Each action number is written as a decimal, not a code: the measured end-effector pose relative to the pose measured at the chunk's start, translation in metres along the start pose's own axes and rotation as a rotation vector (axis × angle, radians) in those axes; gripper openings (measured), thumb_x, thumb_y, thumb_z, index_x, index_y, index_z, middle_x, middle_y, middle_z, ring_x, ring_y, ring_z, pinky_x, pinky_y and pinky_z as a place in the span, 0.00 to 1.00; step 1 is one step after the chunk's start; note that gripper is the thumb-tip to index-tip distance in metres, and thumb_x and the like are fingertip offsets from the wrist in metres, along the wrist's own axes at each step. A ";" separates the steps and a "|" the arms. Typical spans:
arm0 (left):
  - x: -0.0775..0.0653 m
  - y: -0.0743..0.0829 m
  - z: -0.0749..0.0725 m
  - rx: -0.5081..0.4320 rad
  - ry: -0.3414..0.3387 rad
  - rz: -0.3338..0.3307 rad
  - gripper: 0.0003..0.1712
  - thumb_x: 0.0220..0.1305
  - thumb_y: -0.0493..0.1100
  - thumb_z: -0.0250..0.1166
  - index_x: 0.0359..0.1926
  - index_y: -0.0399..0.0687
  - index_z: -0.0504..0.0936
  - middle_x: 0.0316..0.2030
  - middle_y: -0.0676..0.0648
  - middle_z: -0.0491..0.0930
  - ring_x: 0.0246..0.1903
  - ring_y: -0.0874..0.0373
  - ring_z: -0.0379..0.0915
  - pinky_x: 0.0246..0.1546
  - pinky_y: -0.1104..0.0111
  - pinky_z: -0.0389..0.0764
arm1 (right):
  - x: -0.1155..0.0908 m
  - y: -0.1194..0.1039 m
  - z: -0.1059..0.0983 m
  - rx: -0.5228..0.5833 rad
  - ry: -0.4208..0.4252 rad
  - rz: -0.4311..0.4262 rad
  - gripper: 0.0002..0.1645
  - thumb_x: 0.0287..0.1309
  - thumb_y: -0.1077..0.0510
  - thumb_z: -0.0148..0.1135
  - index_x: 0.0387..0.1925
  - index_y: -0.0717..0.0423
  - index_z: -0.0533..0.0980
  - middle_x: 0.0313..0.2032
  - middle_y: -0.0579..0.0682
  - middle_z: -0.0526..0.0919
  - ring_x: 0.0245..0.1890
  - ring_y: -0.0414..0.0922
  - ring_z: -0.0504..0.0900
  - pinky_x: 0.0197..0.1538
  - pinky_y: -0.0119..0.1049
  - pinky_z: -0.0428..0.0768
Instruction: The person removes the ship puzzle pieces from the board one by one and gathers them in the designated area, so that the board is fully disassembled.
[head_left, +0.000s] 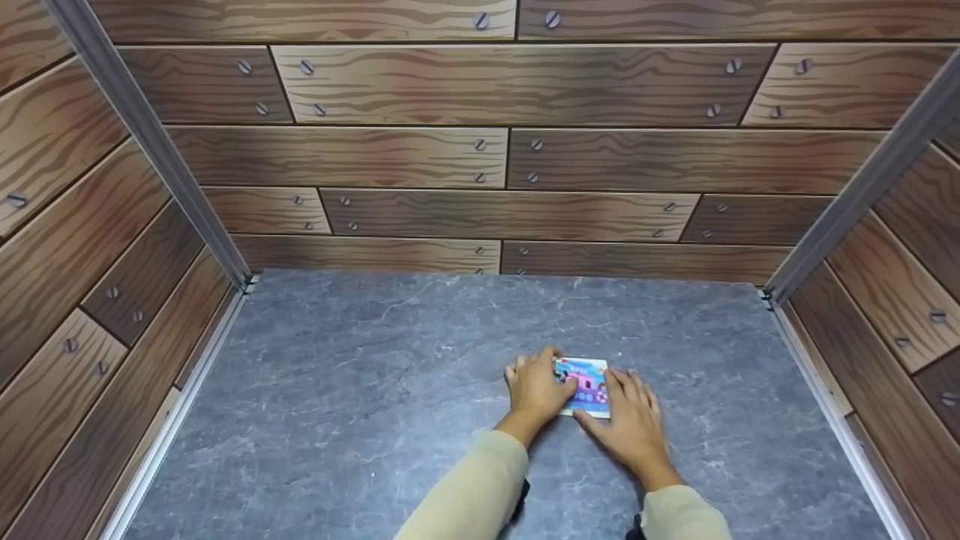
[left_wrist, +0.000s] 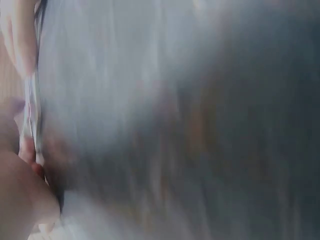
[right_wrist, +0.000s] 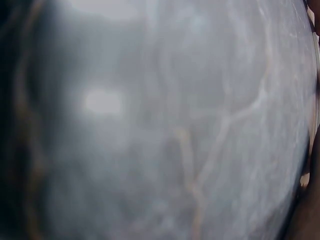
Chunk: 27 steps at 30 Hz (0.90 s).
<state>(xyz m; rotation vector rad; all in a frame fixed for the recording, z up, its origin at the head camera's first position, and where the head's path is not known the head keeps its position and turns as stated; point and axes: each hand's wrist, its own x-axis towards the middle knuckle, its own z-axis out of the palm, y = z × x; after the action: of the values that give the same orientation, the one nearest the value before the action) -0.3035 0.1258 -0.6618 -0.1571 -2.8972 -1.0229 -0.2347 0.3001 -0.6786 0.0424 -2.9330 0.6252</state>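
A small flat picture panel (head_left: 586, 386) in pink, blue and purple, with a pale border, lies between my two hands in the head view. My left hand (head_left: 536, 390) holds its left side, the thumb over the printed face and the fingers at the far left edge. At the right side is my right hand (head_left: 630, 420), fingers along the right edge and thumb at the near edge. The left wrist view catches the panel's thin edge (left_wrist: 33, 112) with fingers (left_wrist: 25, 45) on it. Whether it touches the tabletop is unclear.
A grey marbled tabletop (head_left: 337, 390) lies under both hands. Wood-plank-patterned walls (head_left: 420, 157) stand behind and at both sides, with metal posts (head_left: 150, 142) at the back corners. Metal strips (head_left: 180, 420) run along the side edges.
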 end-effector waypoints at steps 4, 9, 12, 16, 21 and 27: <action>0.001 0.005 0.013 0.023 0.091 -0.058 0.24 0.60 0.61 0.79 0.53 0.63 0.83 0.49 0.55 0.91 0.47 0.53 0.77 0.58 0.53 0.66 | -0.001 0.000 0.000 0.012 0.006 -0.005 0.61 0.62 0.26 0.69 0.81 0.61 0.64 0.78 0.63 0.69 0.82 0.70 0.59 0.82 0.70 0.53; 0.001 0.006 0.021 0.016 0.154 -0.067 0.22 0.58 0.60 0.80 0.51 0.64 0.84 0.45 0.57 0.91 0.42 0.55 0.75 0.57 0.54 0.66 | -0.001 0.001 0.000 0.001 0.008 0.002 0.61 0.62 0.26 0.70 0.81 0.61 0.64 0.78 0.62 0.70 0.82 0.69 0.60 0.83 0.69 0.53; 0.000 0.006 0.022 -0.008 0.180 -0.057 0.22 0.58 0.59 0.81 0.50 0.64 0.85 0.41 0.58 0.91 0.40 0.55 0.74 0.56 0.54 0.66 | -0.001 0.001 0.000 0.000 0.005 0.004 0.61 0.61 0.26 0.70 0.81 0.61 0.64 0.78 0.62 0.69 0.82 0.68 0.59 0.83 0.69 0.53; -0.001 0.007 0.021 -0.042 0.201 -0.037 0.22 0.57 0.58 0.82 0.51 0.64 0.87 0.34 0.58 0.87 0.39 0.56 0.74 0.56 0.55 0.66 | -0.001 0.001 -0.001 0.001 0.017 0.001 0.61 0.62 0.26 0.69 0.81 0.61 0.64 0.78 0.62 0.69 0.82 0.69 0.60 0.83 0.70 0.53; -0.001 0.007 0.020 -0.029 0.198 -0.015 0.20 0.59 0.57 0.82 0.50 0.65 0.87 0.32 0.60 0.85 0.40 0.56 0.75 0.54 0.56 0.66 | -0.001 0.002 -0.001 0.006 0.021 -0.003 0.61 0.61 0.27 0.70 0.81 0.61 0.64 0.78 0.62 0.69 0.82 0.68 0.60 0.83 0.69 0.53; -0.003 0.006 0.019 -0.016 0.182 0.009 0.20 0.59 0.56 0.81 0.52 0.65 0.88 0.33 0.61 0.87 0.41 0.56 0.78 0.54 0.56 0.66 | -0.002 0.002 0.000 0.000 0.016 -0.002 0.61 0.60 0.28 0.71 0.81 0.61 0.65 0.78 0.63 0.70 0.82 0.68 0.60 0.83 0.68 0.53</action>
<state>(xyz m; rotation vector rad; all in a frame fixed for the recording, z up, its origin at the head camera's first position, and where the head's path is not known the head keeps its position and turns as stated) -0.3005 0.1418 -0.6728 -0.0730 -2.7232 -1.0022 -0.2328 0.3022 -0.6795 0.0403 -2.9169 0.6228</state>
